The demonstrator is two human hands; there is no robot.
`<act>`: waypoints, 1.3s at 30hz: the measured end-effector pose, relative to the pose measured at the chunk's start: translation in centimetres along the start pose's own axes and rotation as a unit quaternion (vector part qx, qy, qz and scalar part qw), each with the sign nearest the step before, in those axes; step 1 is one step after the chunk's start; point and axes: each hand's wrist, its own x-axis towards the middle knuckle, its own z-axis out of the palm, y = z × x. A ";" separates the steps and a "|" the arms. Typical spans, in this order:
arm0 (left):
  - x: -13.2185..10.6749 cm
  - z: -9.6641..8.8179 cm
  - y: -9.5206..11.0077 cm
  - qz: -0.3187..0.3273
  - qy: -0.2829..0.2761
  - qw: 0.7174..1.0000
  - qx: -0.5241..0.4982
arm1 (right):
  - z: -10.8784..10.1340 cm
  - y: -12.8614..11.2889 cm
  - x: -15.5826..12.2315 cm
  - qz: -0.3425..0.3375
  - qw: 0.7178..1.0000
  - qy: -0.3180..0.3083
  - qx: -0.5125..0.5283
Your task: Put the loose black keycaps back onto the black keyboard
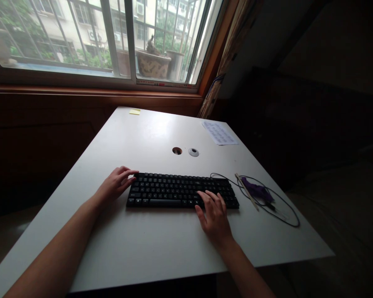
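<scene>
A black keyboard (164, 190) lies flat on the white table (136, 244), its long side facing me. At its left end is my left hand (116, 184), with the index finger stretched to the top left corner and the thumb by the left edge. My right hand (214, 215) rests over the right part of the keys, fingers spread and covering some of them. Neither hand holds anything. From the keyboard's back right a black cable (294, 207) runs out and loops on the table.
Inside the cable loop lie a purple cloth (256, 189) and a thin light stick (247, 192). Farther back are a round hole (177, 151), its grey cover (193, 152), a printed sheet (220, 133) and a yellow sticky note (134, 111). A barred window stands behind the table.
</scene>
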 end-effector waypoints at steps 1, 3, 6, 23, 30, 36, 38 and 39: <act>0.0 0.0 0.0 0.000 0.001 1.000 0.000 | 0.1 0.0 0.0 0.002 1.000 0.003 -0.001; 0.0 0.0 0.1 0.000 0.002 1.000 0.000 | 0.3 0.1 0.2 0.006 1.000 0.004 -0.008; -0.1 0.0 0.2 -0.001 0.000 1.000 -0.004 | 0.6 -0.1 0.5 0.007 1.000 0.000 -0.016; 0.0 -0.1 0.4 0.002 -0.004 1.000 -0.005 | 0.8 -0.3 0.6 0.021 1.000 0.011 -0.019; 0.0 -0.1 0.3 0.002 -0.004 1.000 -0.005 | 0.6 -0.1 0.1 -0.005 1.000 0.017 -0.014; 0.0 0.1 -0.1 0.004 -0.002 1.000 -0.007 | 0.1 -0.2 -0.1 -0.002 1.000 0.013 -0.016; 0.0 0.2 -0.2 0.003 -0.004 1.000 -0.008 | -0.1 -0.3 -0.2 -0.002 1.000 0.010 -0.015; 0.0 0.2 -0.2 0.003 -0.004 1.000 -0.009 | -0.1 -0.4 -0.3 -0.002 1.000 0.008 -0.014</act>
